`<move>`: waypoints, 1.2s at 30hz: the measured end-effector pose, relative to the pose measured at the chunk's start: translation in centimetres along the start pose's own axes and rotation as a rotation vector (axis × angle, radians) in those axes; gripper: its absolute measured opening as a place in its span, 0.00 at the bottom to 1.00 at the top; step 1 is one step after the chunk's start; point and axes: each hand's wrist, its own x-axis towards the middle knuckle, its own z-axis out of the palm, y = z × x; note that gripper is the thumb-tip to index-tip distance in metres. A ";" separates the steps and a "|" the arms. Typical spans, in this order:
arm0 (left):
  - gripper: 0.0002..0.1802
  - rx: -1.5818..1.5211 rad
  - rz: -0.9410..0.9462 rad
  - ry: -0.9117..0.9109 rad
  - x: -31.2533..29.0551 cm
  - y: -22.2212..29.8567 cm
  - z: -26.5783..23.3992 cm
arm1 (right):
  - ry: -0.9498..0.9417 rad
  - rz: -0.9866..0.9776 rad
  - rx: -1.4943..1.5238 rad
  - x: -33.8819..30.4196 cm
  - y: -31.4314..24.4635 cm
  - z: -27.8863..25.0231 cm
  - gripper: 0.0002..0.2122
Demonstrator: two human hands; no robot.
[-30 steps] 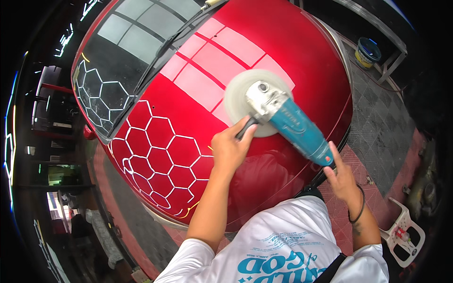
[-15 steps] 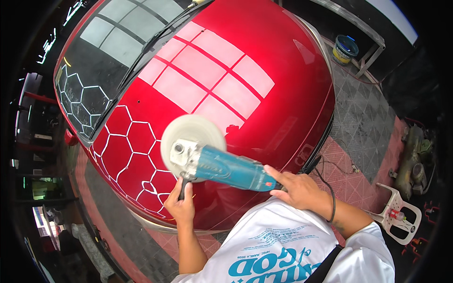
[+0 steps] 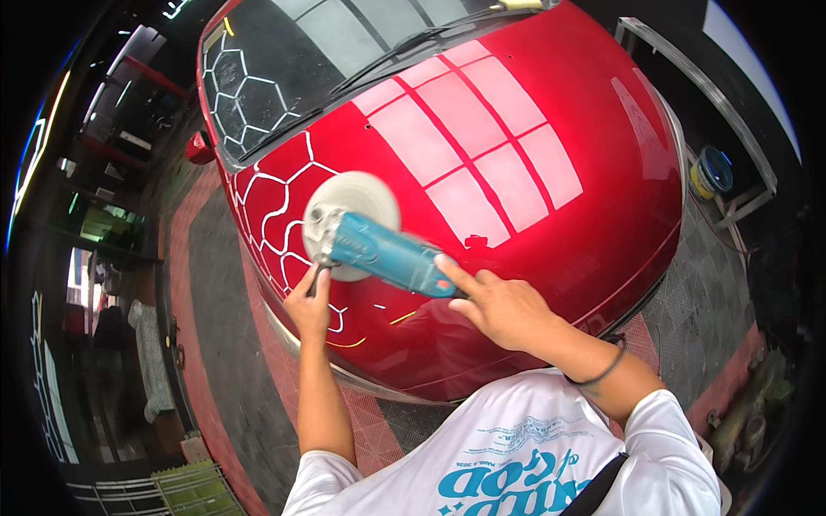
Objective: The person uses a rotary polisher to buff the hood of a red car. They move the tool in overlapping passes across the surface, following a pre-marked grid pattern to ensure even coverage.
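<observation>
Both my hands are on a teal power polisher (image 3: 387, 255) with a round, off-white pad (image 3: 372, 194). The pad lies against the glossy red car hood (image 3: 602, 249), its rim smeared as if spinning. My left hand (image 3: 308, 305) is closed around the black side handle (image 3: 319, 279) near the polisher's head. My right hand (image 3: 509, 311) grips the rear end of the body, index finger stretched along the top. A dark cord (image 3: 613, 361) lies across my right forearm. White hexagon light reflections (image 3: 271, 199) show on the hood beside the pad.
Beyond the hood are the windshield (image 3: 288, 64) and a black wiper (image 3: 404, 50). At right stand a metal frame (image 3: 731, 107) and a blue-rimmed bucket (image 3: 714, 170). Grey and red floor tiles (image 3: 701, 297) surround the car. A green slatted piece (image 3: 198, 490) lies lower left.
My view has turned, so the car appears farther right and tilted differently. The polisher has shifted up and left in the picture, with both hands still on it.
</observation>
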 end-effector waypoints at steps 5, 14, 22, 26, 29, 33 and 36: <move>0.20 -0.081 0.001 -0.162 2.2 7.4 6.7 | 0.157 0.119 0.126 -4.6 5.3 -2.5 0.32; 0.23 -0.066 0.240 -0.523 5.7 21.5 21.3 | 0.415 0.577 0.289 -12.9 14.3 -3.6 0.31; 0.22 -0.130 0.136 -0.422 6.7 19.1 19.1 | 0.366 0.478 0.323 -9.7 13.0 -5.4 0.34; 0.23 -0.174 -0.028 -0.261 7.1 12.0 11.7 | 0.328 0.078 0.216 -3.3 9.6 -5.1 0.34; 0.22 -0.112 -0.055 -0.135 7.3 6.5 6.4 | 0.206 0.005 0.112 1.9 5.9 -4.0 0.33; 0.23 -0.048 -0.089 -0.009 6.1 0.4 1.3 | 0.041 0.017 -0.012 5.9 1.3 -2.8 0.33; 0.23 -0.020 -0.176 0.048 3.4 -2.1 -1.0 | -0.028 -0.047 -0.095 6.5 -0.8 -1.3 0.32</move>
